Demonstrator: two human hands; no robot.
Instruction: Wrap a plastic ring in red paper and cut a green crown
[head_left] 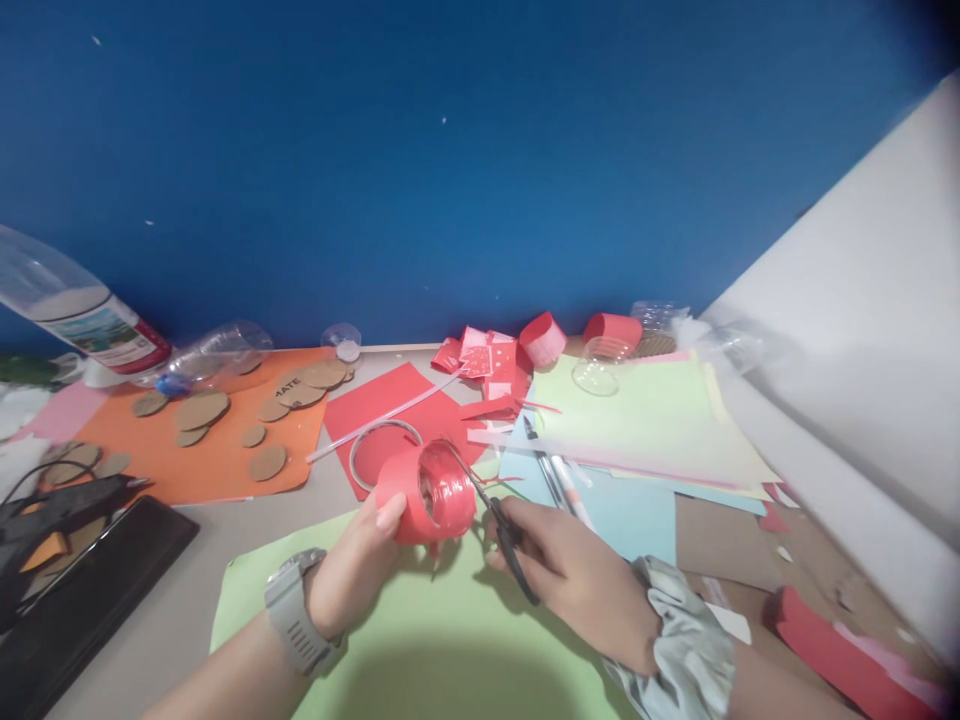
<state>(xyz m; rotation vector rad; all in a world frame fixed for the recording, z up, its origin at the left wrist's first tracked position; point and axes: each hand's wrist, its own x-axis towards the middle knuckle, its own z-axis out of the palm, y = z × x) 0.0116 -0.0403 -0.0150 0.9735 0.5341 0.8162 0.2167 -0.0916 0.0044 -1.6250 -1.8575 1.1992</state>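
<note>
My left hand (pixel 379 535), with a grey watch at the wrist, grips a cut piece of clear plastic bottle wrapped in red paper (pixel 401 485). Its open end is turned toward the right. In my right hand (pixel 559 560) is a pair of scissors (pixel 506 540) with black handles, its blades reaching to the rim of the wrapped piece. Below both hands lies a light green paper sheet (pixel 450 640). A thin red scrap hangs under the piece. Just behind it a roll of clear tape or a ring (pixel 367 450) rests on red paper (pixel 397 395).
Cardboard discs (pixel 202 411) lie on orange paper (pixel 165 470) at left, near plastic bottles (pixel 105 330), a glue gun (pixel 67 520) and a black flat case (pixel 105 590). Red scraps (pixel 495 365), other red-wrapped rings (pixel 542 340) and pens (pixel 551 475) lie behind and right. A blue wall closes the back.
</note>
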